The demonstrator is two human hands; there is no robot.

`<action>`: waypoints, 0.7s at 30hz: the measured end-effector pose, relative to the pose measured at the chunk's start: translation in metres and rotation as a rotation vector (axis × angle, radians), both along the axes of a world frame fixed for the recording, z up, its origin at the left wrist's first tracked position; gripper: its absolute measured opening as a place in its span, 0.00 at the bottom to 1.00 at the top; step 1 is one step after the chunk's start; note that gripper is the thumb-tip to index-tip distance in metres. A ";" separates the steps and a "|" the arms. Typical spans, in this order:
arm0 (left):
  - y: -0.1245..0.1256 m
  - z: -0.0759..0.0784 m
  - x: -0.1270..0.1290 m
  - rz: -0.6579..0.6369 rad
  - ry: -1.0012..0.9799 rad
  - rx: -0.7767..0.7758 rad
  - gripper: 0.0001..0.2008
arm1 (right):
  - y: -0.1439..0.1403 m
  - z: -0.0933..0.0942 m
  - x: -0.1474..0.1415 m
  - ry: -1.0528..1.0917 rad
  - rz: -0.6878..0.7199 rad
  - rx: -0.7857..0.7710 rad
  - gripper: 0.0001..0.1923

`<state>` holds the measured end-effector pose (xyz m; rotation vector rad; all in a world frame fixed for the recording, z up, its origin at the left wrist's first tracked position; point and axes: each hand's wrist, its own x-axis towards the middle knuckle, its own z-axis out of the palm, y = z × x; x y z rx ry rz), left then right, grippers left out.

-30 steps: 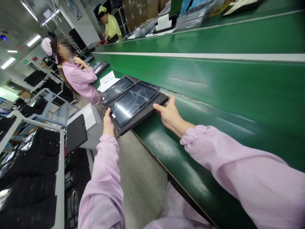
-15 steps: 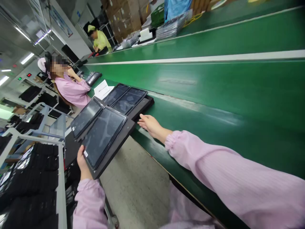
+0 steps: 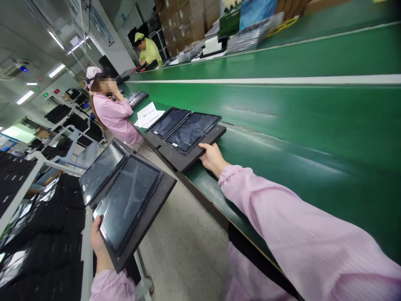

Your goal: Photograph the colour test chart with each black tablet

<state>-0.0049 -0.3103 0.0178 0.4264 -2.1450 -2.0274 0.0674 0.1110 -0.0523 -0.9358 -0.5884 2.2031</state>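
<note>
Two flat black foam trays here, each carrying a pair of dark glossy-screened tablets side by side. Our left hand (image 3: 97, 244) has its fingers clamped round the near edge of one black tray (image 3: 150, 209), thumb on top by the corner of the closer tablet (image 3: 128, 202), holding it tilted out over the grey floor (image 3: 184, 246), clear of the belt. Our right hand (image 3: 212, 158) grips the near corner of the second black tray (image 3: 188, 156), fingers curled on its edge; that tray lies flat at the near edge of the long green conveyor belt (image 3: 297, 121), partly hanging over it. Just past it on the belt are some white paper sheets (image 3: 146, 115). A co-worker in a pink smock (image 3: 114, 115) sits further along, and another person in a yellow top (image 3: 150, 49) works at the far end. Racks of black trays (image 3: 40, 234) stand to our left.
</note>
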 end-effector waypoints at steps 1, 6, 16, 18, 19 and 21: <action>0.000 -0.001 0.003 -0.004 -0.010 0.003 0.06 | 0.001 0.000 0.003 0.026 -0.006 -0.003 0.14; -0.001 -0.010 0.013 -0.004 -0.036 -0.020 0.04 | 0.001 0.000 0.002 0.071 0.059 -0.064 0.14; 0.011 -0.024 0.017 -0.032 -0.013 -0.004 0.03 | 0.004 -0.007 0.028 0.159 0.132 -0.055 0.06; 0.015 -0.022 0.015 -0.073 -0.012 0.038 0.03 | 0.010 -0.006 0.042 0.163 0.114 -0.037 0.06; 0.018 -0.022 0.012 -0.104 -0.016 0.063 0.04 | 0.014 -0.003 0.050 0.162 0.102 -0.028 0.07; 0.027 -0.022 0.002 -0.190 -0.035 0.110 0.06 | 0.024 0.009 0.067 0.155 0.074 -0.007 0.08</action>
